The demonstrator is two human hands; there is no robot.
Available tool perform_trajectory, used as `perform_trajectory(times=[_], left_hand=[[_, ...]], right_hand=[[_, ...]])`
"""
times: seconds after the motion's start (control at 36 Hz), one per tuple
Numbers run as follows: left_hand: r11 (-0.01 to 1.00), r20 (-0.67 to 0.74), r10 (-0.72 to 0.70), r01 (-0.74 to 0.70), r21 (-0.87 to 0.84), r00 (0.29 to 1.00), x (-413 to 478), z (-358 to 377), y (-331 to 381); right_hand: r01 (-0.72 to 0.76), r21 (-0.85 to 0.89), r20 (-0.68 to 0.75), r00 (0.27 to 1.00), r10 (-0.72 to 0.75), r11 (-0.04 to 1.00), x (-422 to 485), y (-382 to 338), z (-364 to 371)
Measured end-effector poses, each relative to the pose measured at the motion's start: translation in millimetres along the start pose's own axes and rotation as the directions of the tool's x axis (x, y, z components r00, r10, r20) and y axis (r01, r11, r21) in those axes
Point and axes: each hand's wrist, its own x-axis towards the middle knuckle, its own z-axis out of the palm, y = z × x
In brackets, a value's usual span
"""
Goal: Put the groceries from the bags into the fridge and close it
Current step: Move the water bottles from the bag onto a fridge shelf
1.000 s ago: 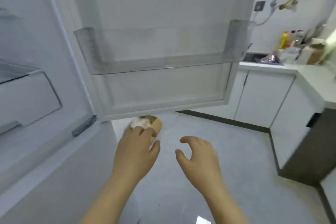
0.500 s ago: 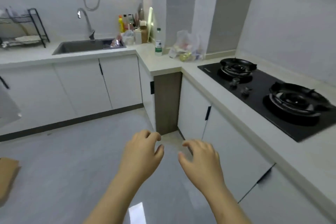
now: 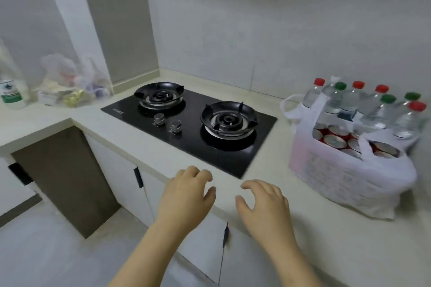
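On the pale counter (image 3: pixel 275 170) the white bag (image 3: pixel 349 177) of upright bottles (image 3: pixel 349 100) and cans (image 3: pixel 333 140) stood just right of the stove (image 3: pixel 191 137), so my right hand (image 3: pixel 263 207) was the nearer, and it and my left hand (image 3: pixel 186 198) hovered loose-fingered, holding nothing.

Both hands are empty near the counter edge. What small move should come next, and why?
Probably reach the right hand rightward to the white bag and grip one bottle. Both it and the left hand hold nothing, and the bag, full of bottles and cans, stands on the counter nearest that hand.
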Motion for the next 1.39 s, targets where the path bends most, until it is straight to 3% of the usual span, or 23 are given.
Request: perform_trajectory(times=[0.19, 0.42, 0.75, 1.0, 1.25, 1.39], left_hand=[[0.974, 0.022, 0.223, -0.222, -0.049, 0.974, 94, 29, 34], [0.89, 0.019, 0.442, -0.436, -0.135, 0.897, 188, 45, 72], [0.729, -0.164, 0.601, -0.621, -0.289, 0.782, 248, 60, 175], [0.736, -0.194, 0.592, -0.623, -0.263, 0.782, 283, 76, 238], [0.807, -0.034, 0.558, -0.552, -0.211, 0.829, 312, 103, 258], [0.82, 0.022, 0.532, -0.508, -0.265, 0.847, 334, 115, 271]], right_hand=[[-0.18, 0.031, -0.179, 0.967, 0.182, 0.983, 55, 43, -24], [-0.301, 0.097, -0.35, 0.882, 0.315, 0.949, 115, 76, -44], [-0.336, 0.14, -0.633, 0.693, 0.345, 0.931, 129, 139, -101], [-0.35, 0.058, -0.579, 0.751, 0.317, 0.935, 139, 187, -148], [-0.36, 0.112, -0.517, 0.775, 0.363, 0.926, 173, 238, -165], [-0.366, 0.12, -0.509, 0.775, 0.374, 0.923, 200, 262, -176]])
